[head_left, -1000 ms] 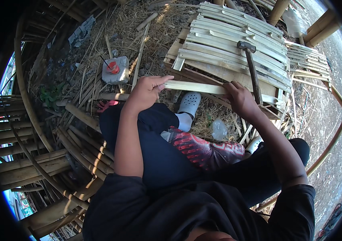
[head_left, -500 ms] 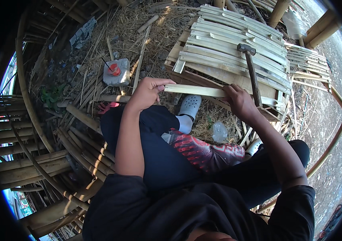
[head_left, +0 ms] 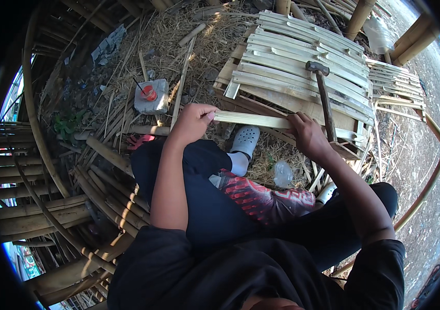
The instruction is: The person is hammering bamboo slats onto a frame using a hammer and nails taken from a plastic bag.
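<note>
Between my two hands a pale bamboo strip is held level above my lap, its broad side toward me. My left hand is closed on its left end, thumb and fingers pinching it. At the right end my right hand grips it, fingers bent over the top. Just beyond, a slatted bamboo panel lies on a wooden box, with narrow cross strips woven among its slats. A hammer with a dark head and wooden handle rests on the panel, close past my right hand.
A red cup with a dark stick stands on a concrete block at the left. Bamboo poles lie further left. Another slatted panel is at the right. A crumpled clear plastic bag lies by my grey clog.
Both hands keep hold of the bamboo strip. They have shifted very slightly, and the whole view has moved a little.
</note>
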The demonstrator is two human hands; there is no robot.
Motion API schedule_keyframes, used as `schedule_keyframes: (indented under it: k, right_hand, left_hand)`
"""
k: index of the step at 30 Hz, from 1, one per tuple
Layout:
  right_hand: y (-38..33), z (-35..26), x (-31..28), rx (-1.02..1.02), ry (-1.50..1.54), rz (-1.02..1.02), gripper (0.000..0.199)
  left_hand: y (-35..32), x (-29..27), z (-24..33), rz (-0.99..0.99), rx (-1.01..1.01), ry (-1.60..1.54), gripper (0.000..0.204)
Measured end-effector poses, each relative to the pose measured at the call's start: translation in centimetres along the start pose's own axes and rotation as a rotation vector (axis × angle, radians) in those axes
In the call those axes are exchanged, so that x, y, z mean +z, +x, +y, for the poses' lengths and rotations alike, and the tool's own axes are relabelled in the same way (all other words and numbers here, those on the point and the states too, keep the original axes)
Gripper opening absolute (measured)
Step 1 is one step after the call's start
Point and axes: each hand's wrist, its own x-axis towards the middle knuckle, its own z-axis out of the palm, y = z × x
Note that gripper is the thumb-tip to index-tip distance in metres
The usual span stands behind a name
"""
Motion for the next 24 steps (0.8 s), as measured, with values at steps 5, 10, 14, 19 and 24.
schedule_keyframes:
  k: [5, 10, 14, 19, 24]
  right_hand:
    - [0.0, 0.0, 0.2, -0.054, 0.025, 0.063, 0.024]
    - [-0.1, -0.2, 0.4, -0.066, 0.011, 0.056, 0.02]
    - [-0.1, 0.0, 0.4, 0.008, 0.013, -0.044, 0.021]
    - [-0.1, -0.1, 0.5, 0.003, -0.001, -0.046, 0.02]
    - [-0.5, 0.2, 1.0, -0.069, -0.036, -0.023, 0.024]
  left_hand:
    - [0.1, -0.1, 0.2, -0.115, -0.069, -0.059, 0.02]
    - [0.0, -0.6, 0.9, -0.23, -0.26, 0.099, 0.018]
    - [0.2, -0.7, -0.2, -0.239, -0.219, 0.094, 0.016]
    - [0.1, -1.3, 0.5, -0.175, -0.085, 0.225, 0.016]
    - [0.3, -0.8, 1.5, -0.314, -0.268, 0.347, 0.018]
